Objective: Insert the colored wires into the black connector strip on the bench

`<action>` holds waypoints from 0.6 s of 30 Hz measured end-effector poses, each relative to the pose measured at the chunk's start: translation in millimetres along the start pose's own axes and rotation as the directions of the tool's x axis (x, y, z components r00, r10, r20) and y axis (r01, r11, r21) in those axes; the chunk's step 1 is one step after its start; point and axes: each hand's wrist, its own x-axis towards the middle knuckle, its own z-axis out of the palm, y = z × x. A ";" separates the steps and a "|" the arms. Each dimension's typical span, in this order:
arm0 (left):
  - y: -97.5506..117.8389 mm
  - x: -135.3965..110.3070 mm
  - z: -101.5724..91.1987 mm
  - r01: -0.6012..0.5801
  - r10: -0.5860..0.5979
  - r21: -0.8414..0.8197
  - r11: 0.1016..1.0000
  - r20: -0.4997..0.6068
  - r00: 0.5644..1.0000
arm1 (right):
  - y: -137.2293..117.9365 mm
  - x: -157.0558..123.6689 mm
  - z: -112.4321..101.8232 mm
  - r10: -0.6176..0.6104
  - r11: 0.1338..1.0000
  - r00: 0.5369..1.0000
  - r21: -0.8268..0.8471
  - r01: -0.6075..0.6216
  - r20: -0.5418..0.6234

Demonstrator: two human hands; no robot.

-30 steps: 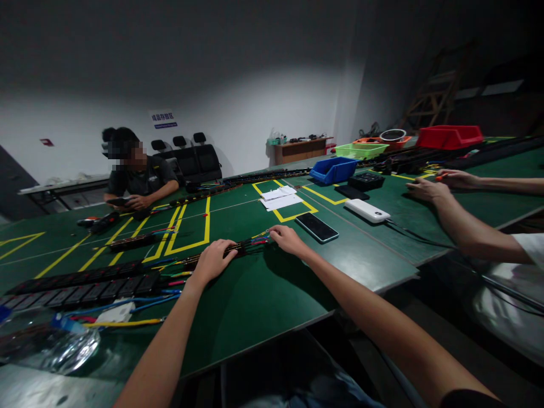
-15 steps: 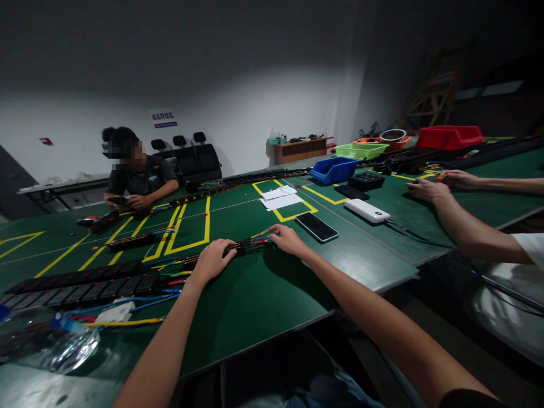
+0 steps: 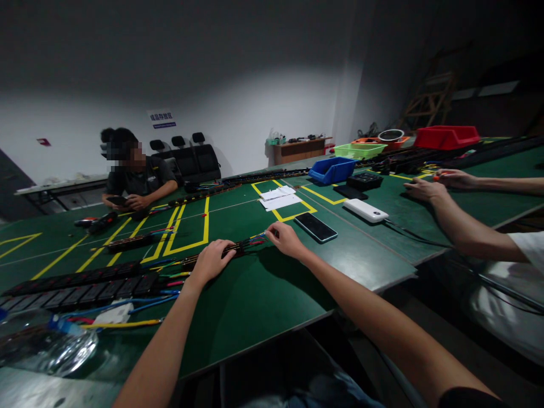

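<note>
My left hand (image 3: 211,259) lies over a dark wire harness (image 3: 238,247) on the green table, its fingers curled round the bundle. At the harness's right end, thin coloured wires fan out. My right hand (image 3: 285,240) pinches the tips of these wires between thumb and fingers; exactly which wire it grips is too small to tell. Left of my left hand, black modules (image 3: 102,289) stand in rows with coloured leads reaching toward my wrist. A phone (image 3: 317,226) lies just beyond my right hand.
White papers (image 3: 279,199), a white power bank (image 3: 364,210) with a cable and a blue bin (image 3: 332,170) are farther back. A clear bottle (image 3: 55,345) lies at the near left. A co-worker's hands (image 3: 431,190) work at the right; another person (image 3: 140,175) sits across.
My right hand has shifted slightly left and turned its fingers inward at the wire ends. My left hand keeps its place on the harness.
</note>
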 end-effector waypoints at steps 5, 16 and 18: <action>0.8 -0.1 -0.9 0.003 -0.003 -0.011 1.000 -0.003 1.000 | -1.7 -1.7 -0.7 -0.006 0.999 1.000 -0.051 0.006 -0.009; 1.7 -0.3 -1.9 0.020 -0.020 -0.014 1.000 0.012 1.000 | -3.4 -3.9 -5.0 0.187 0.976 0.981 -0.127 -0.179 0.053; 0.9 -0.2 -0.9 0.013 -0.013 -0.021 1.000 0.006 1.000 | -3.8 -3.5 -4.6 0.146 0.987 0.989 -0.071 -0.144 0.032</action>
